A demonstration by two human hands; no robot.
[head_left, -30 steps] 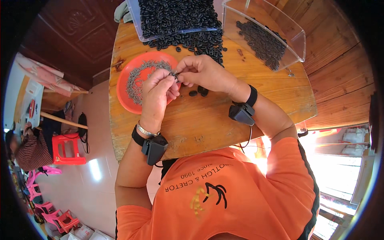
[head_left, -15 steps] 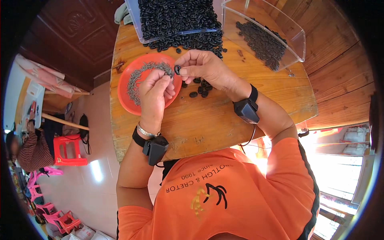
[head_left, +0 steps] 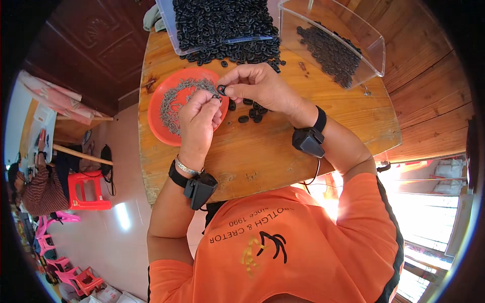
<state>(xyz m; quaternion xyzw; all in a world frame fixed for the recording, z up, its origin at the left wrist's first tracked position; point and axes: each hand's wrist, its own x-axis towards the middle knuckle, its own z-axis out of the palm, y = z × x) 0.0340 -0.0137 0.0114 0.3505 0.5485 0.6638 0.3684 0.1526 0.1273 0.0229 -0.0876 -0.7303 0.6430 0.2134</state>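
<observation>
Between the thumb and fingers of my right hand [head_left: 260, 88] is a black oval ring piece [head_left: 221, 90]. My left hand [head_left: 198, 115] is pinched closed right beside it, over the edge of an orange plate [head_left: 155, 118]. A small dark bit shows at its fingertips, too small to name; the two hands' fingertips nearly meet. Thin grey metal pins, perhaps screws [head_left: 169, 108], lie scattered in the plate. Several loose black pieces [head_left: 243, 119] rest on the table just below my right hand.
A clear bin heaped with black oval pieces [head_left: 222, 22] stands at the far side, with more spilled before it. To its right, a clear tray [head_left: 376, 74] holds more dark pieces. They share a wooden table [head_left: 262, 156]. A person [head_left: 43, 189] sits far left near a red stool [head_left: 90, 204].
My left hand has moved slightly right and turned, bringing its fingertips up against the black piece. My right hand has shifted slightly left, still holding that piece.
</observation>
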